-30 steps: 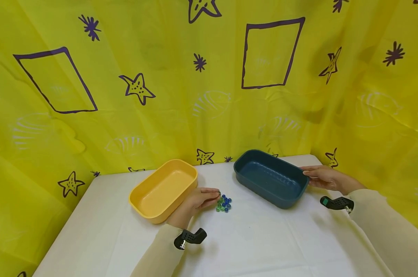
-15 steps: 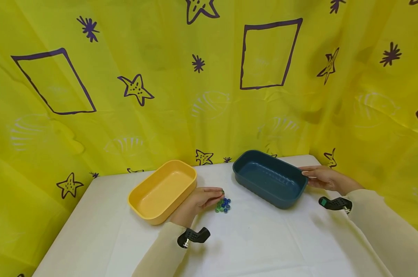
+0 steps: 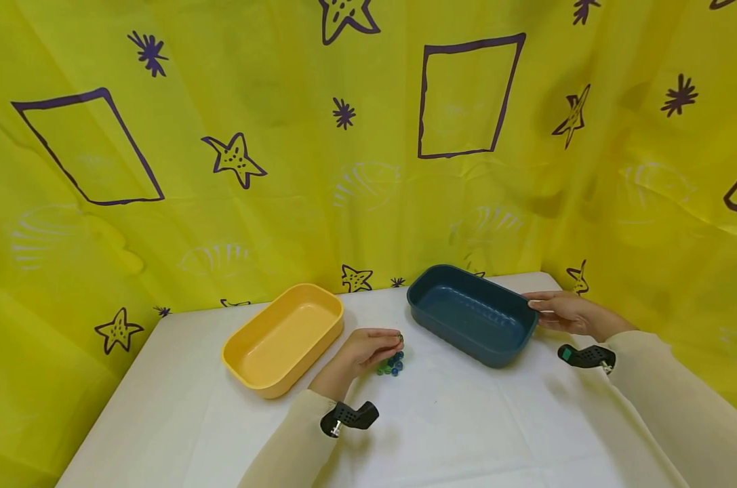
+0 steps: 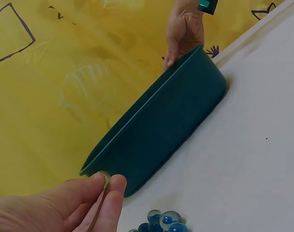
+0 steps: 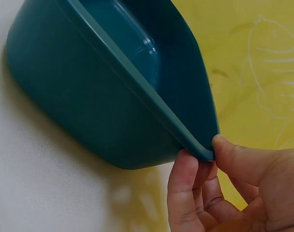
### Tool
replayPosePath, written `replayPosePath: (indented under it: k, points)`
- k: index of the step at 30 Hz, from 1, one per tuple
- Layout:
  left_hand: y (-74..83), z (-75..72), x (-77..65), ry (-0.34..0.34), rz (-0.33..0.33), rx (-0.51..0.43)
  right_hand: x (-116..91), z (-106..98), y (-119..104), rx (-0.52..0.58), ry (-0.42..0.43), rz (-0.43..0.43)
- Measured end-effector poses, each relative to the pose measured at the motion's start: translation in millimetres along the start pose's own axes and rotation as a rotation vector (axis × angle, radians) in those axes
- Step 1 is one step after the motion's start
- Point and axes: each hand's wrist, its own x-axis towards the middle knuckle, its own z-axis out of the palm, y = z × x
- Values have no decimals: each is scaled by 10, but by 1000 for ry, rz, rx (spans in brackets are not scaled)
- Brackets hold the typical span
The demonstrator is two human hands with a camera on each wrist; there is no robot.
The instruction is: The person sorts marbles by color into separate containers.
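left grip (image 3: 365, 348): pinching a green marble (image 4: 106, 180)
right grip (image 3: 568, 315): pinching the teal tub (image 3: 443, 332) by its rim
marble cluster (image 3: 395, 364): just below left grip
yellow tub (image 3: 283, 339): left of left grip

Head view: bright, even, clear; light apparently from above; table (image 3: 453, 434) pale, soft shadows at 4 and 6 o'clock; curtain (image 3: 270, 81) darker in patches at 2 o'clock. Left wrist view: dim, muted; glints on marbles (image 4: 169, 220), 6 o'clock. Right wrist view: dim; glare inside bin (image 5: 79, 92), 12 o'clock; diffuse shadow, 7 o'clock.
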Motion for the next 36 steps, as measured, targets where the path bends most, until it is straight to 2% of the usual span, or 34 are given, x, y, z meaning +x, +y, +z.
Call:
replayPosePath:
  k: [7, 18, 22, 29, 36]
  points:
    - [74, 91, 57, 33, -10, 1, -21, 49, -68, 20, 7, 38]
    - [130, 230, 143, 19, -3, -8, -31, 57, -94, 33, 4, 58]
    - [130, 293, 158, 13, 8, -12, -25, 38, -80, -24, 5, 56]
    - [115, 367, 182, 0, 23, -60, -83, 26, -85, -217, -28, 22]
    - [124, 429, 194, -18, 34, -65, -78, 40, -101, -219, -25, 25]
